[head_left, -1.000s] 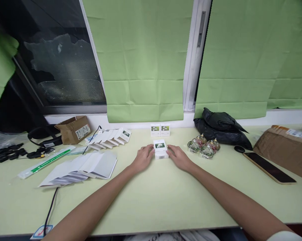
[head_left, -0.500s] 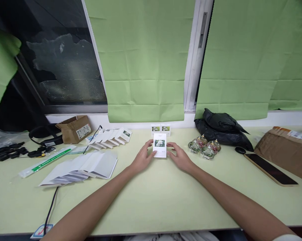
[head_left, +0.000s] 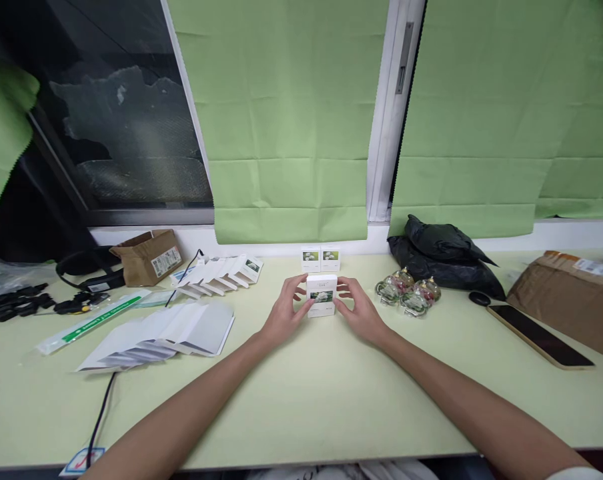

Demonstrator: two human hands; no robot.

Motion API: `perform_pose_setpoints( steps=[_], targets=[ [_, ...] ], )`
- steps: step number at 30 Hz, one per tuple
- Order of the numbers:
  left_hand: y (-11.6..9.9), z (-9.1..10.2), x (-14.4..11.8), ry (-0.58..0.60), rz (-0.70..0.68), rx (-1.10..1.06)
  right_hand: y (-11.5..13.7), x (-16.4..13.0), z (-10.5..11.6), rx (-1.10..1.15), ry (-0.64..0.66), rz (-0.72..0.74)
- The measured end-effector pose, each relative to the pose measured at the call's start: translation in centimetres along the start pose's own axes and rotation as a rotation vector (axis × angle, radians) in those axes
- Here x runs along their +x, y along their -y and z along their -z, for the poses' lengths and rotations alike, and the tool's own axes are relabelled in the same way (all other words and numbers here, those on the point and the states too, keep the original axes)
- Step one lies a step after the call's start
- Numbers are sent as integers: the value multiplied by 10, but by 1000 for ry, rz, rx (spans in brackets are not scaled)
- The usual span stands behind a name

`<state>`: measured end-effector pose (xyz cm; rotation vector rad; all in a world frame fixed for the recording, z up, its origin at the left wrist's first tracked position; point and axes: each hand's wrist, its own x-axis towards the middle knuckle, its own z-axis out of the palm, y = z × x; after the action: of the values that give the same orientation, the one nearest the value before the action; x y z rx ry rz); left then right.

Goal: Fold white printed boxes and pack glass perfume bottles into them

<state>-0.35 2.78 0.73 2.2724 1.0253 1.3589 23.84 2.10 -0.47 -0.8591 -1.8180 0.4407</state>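
A pale green, smooth tabletop (head_left: 301,407) runs across the view, its back edge meeting a white sill (head_left: 276,251). Above the sill hang a creased green fabric panel (head_left: 289,127) at the middle and a wider green fabric curtain (head_left: 471,127) on the right; a white window frame (head_left: 379,167) shows between them, and a dark glass pane (head_left: 136,133) lies to the left.

Near the tabletop's centre, a small white cardboard box with a flower picture (head_left: 322,297) stands upright. The left hand (head_left: 285,312) and the right hand (head_left: 359,312) grip it from both sides, fingers curved, thumbs at the front face. Behind it, close to the back edge, two small white picture boxes (head_left: 311,260) stand side by side.

Toward the back left corner sits an open brown cardboard box (head_left: 149,260); nearer the centre lies a row of white flattened cartons (head_left: 221,275), with a larger white fanned stack (head_left: 161,337) in front. By the back right corner are black plastic parcels (head_left: 446,260), clear ornaments with gold caps (head_left: 406,293), a dark-screened phone (head_left: 539,333) and, along the right edge, a brown wrapped parcel (head_left: 566,300).
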Motion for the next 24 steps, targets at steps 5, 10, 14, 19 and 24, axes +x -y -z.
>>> perform_pose_setpoints(
  steps=[5, 10, 14, 19, 24],
  targets=[
    [-1, 1, 0, 19, -34, 7, 5, 0, 2, 17, 8, 54],
    [-1, 2, 0, 38, -63, -18, 6, 0, 3, -4, 36, 41],
    [3, 0, 0, 9, -33, -48, 7, 0, 3, 8, 12, 14],
    [5, -3, 1, -48, 2, -79, 8, 3, 3, 107, -66, -43],
    [8, -3, 3, -90, -48, -47, 6, 4, 5, 61, -93, 6]
  ],
)
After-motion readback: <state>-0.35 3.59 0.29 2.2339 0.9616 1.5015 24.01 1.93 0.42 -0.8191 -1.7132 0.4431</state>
